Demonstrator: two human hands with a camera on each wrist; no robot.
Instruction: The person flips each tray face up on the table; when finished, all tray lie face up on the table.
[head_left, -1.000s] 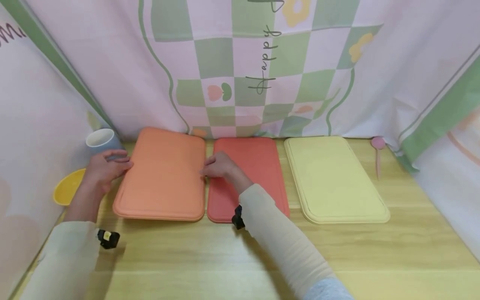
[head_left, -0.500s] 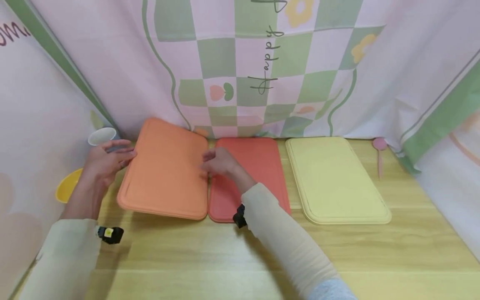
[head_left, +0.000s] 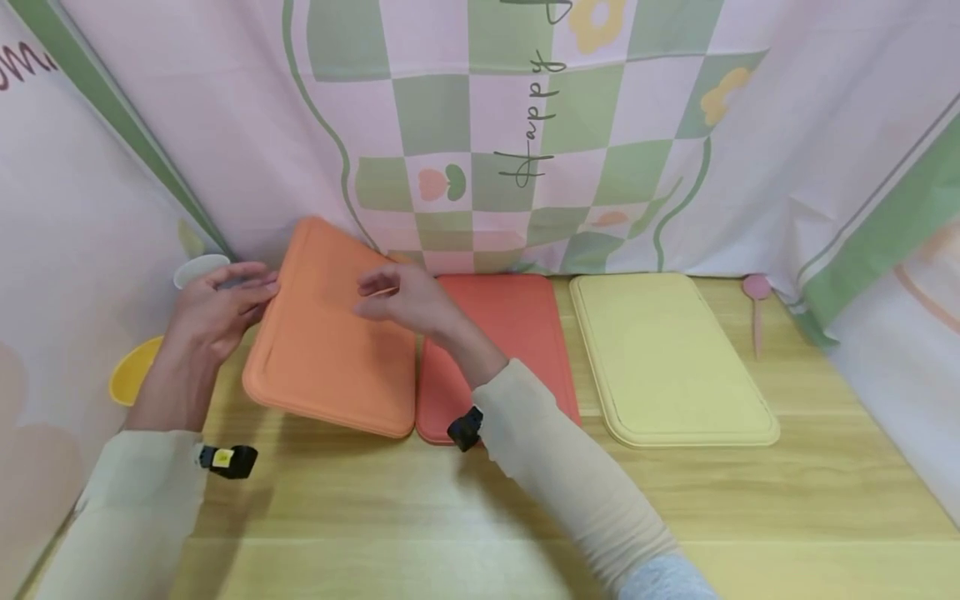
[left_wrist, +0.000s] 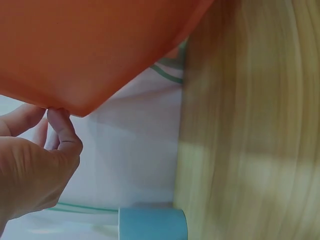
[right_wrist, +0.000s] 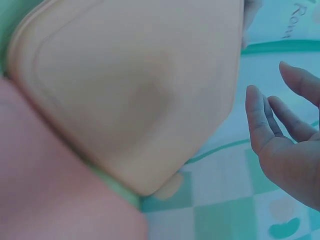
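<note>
My left hand (head_left: 213, 321) pinches the left edge of an orange rectangular board (head_left: 330, 358) with rounded corners and a grooved rim. That side is lifted, so the board tilts down to the right. In the left wrist view, the thumb and fingers of the left hand (left_wrist: 35, 167) meet the board (left_wrist: 90, 45) close to a corner. My right hand (head_left: 412, 298) hovers in front of the board's upper right part, holding nothing. Its thumb and fingers are apart in the right wrist view, where the right hand (right_wrist: 287, 150) is clear of the board (right_wrist: 125, 65).
A red board (head_left: 517, 321) lies flat just right of the orange one, partly covered by my right arm. Farther right are a yellow board (head_left: 671, 358) and a pink spoon (head_left: 757, 289). A blue cup (left_wrist: 152, 224) and a yellow bowl (head_left: 129, 377) stand at the left. A printed curtain (head_left: 431, 117) hangs behind.
The left side of the orange board has risen from nearly flat to a steep tilt. My right hand has let go of its right edge and moved left, over the board.
</note>
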